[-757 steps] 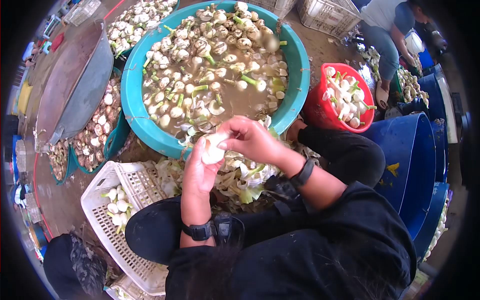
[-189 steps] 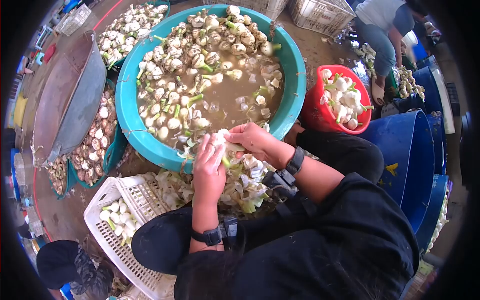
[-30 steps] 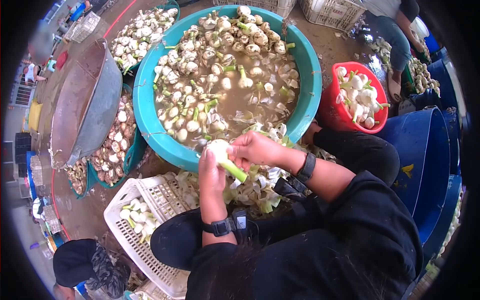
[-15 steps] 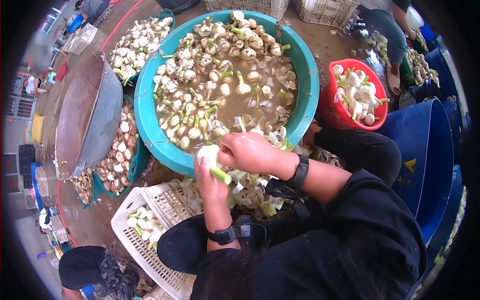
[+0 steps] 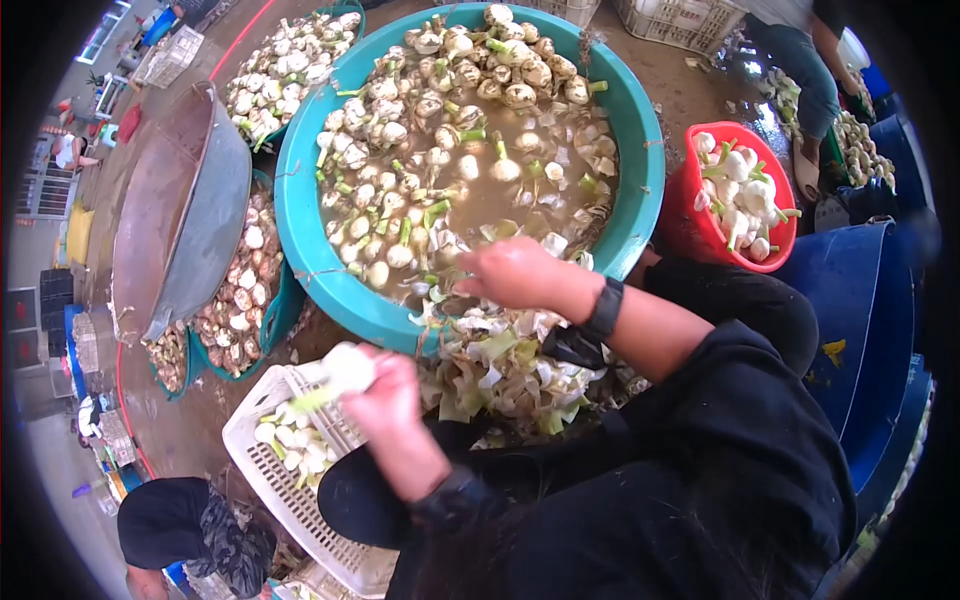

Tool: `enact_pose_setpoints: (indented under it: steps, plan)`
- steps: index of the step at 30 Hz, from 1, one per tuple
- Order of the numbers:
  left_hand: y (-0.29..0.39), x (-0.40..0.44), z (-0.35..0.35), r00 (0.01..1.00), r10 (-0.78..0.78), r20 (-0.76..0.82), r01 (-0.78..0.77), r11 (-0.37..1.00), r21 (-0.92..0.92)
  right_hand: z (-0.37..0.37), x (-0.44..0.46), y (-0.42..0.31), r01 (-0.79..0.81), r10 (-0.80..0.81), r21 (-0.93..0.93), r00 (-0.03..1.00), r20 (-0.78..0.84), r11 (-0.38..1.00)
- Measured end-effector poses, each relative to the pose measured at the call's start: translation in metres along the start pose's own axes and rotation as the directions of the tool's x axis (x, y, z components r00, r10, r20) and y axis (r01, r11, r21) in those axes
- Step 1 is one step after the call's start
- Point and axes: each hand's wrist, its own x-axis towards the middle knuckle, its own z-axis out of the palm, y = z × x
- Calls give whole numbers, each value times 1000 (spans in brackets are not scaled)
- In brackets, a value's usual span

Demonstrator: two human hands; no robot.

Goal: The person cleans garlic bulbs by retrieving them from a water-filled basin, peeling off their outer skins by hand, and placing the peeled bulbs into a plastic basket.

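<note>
A peeled white garlic bulb [image 5: 350,370] with a green stem stub is in my left hand [image 5: 385,395], closed around it. Both are smeared by motion above the near part of a cream plastic crate [image 5: 262,480], where several peeled garlic bulbs [image 5: 294,445] lie. My right hand [image 5: 515,274] hangs over the near rim of a large teal tub [image 5: 300,225], its fingers bent and apart, holding nothing I can see. Muddy water fills the tub, with many unpeeled garlic bulbs [image 5: 385,195] and loose skins floating in it.
Garlic peelings [image 5: 510,370] heap between my legs and the tub. A red bucket [image 5: 680,205] of peeled garlic stands right, beside blue barrels [image 5: 830,290]. On the left are a tilted metal trough [image 5: 215,210] and full garlic baskets [image 5: 275,325]. Another person [image 5: 175,525] is at lower left.
My left hand has carried the garlic bulb left and down, from the tub's near edge to over the crate. My right hand has left the bulb and shifted toward the tub.
</note>
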Motion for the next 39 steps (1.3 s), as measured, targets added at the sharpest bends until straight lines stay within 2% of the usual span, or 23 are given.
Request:
enact_pose_setpoints:
  steps: [2, 3, 4, 6, 7, 8, 11, 13, 15, 17, 18, 19, 22, 28, 30, 31, 32, 33, 34, 36, 37, 38, 39]
  plan:
    - [70, -21, -4, 928, 373, -22, -373, 926, -52, 0, 43, 36, -99, 126, -297, 989, 76, 950]
    - [58, -36, 34, 712, 645, -279, -667, 745, 21, -10, 62, 51, -150, 185, -361, 980, 66, 920]
    - [53, -43, 43, 675, 663, -323, -689, 723, 45, -21, 81, 68, -198, 241, -423, 969, 50, 884]
    - [26, -34, 46, 692, 650, -314, -668, 741, 63, 25, 133, 159, -89, -205, -758, 936, -285, 647]
    - [20, -19, 31, 697, 664, -271, -630, 748, 209, 25, 139, 184, 38, -398, -879, 900, -176, 475]
    - [9, -4, 20, 727, 656, -201, -586, 746, 315, 30, 150, 192, 41, -409, -883, 896, -175, 467]
    - [-30, 25, 14, 889, 437, -138, -275, 750, 601, 32, 149, 179, 258, 82, -882, 946, 314, 394]
    - [-52, 38, 6, 915, 376, -147, -163, 677, 718, -13, 120, 120, -184, 329, -363, 857, 397, 914]
    - [-70, 47, -1, 972, 187, -139, 2, 589, 808, 14, 105, 125, -241, 185, 91, 896, 403, 966]
    - [-85, 47, -1, 984, -18, -175, 149, 621, 770, 22, 64, 86, -4, -110, 443, 966, 233, 897]
    - [-95, 44, 4, 975, 17, -221, 159, 641, 751, 14, 42, 52, -8, -99, 442, 971, 217, 897]
    - [-93, 46, -2, 990, -22, -141, 121, 653, 747, 32, 29, 44, 337, -380, 426, 925, 17, 840]
    - [-85, 41, 4, 992, 73, -103, 46, 549, 835, 20, -7, -6, 296, -292, -12, 946, 142, 955]
    - [-81, 34, 0, 972, 21, -232, 145, 723, 675, 32, -17, -14, 170, -175, 80, 983, 55, 982]
    - [-73, 33, -1, 957, -185, -225, 287, 741, 607, 28, -18, -9, 202, -207, 142, 978, 20, 969]
    - [-71, 33, -3, 959, -234, -162, 284, 760, 584, 31, -18, -4, -114, 0, 566, 981, 196, 816]
    - [-69, 32, -1, 958, -242, -153, 285, 760, 583, 29, -18, -3, -429, 100, 796, 897, 430, 427]
    - [-67, 32, 2, 956, -292, -23, 237, 727, 645, 26, -22, -2, -417, 63, 868, 907, 416, 271]
    - [-63, 31, 3, 934, -343, 103, 179, 696, 695, 24, -24, -1, -415, 69, 867, 908, 413, 276]
    - [-53, 33, 1, 887, -448, 110, 263, 688, 677, 18, -27, 0, -60, -47, 684, 989, 137, 727]
    - [-57, 32, -1, 921, -365, 140, 19, 399, 917, 16, -29, -1, 121, -130, 635, 991, -32, 763]
    - [-62, 28, 3, 933, -298, 203, -208, 17, 978, 12, -29, -1, 116, -124, 636, 992, -33, 763]
    - [-65, 22, 7, 928, -322, 189, -236, -112, 965, 9, -28, 1, -13, -24, 568, 998, 58, 823]
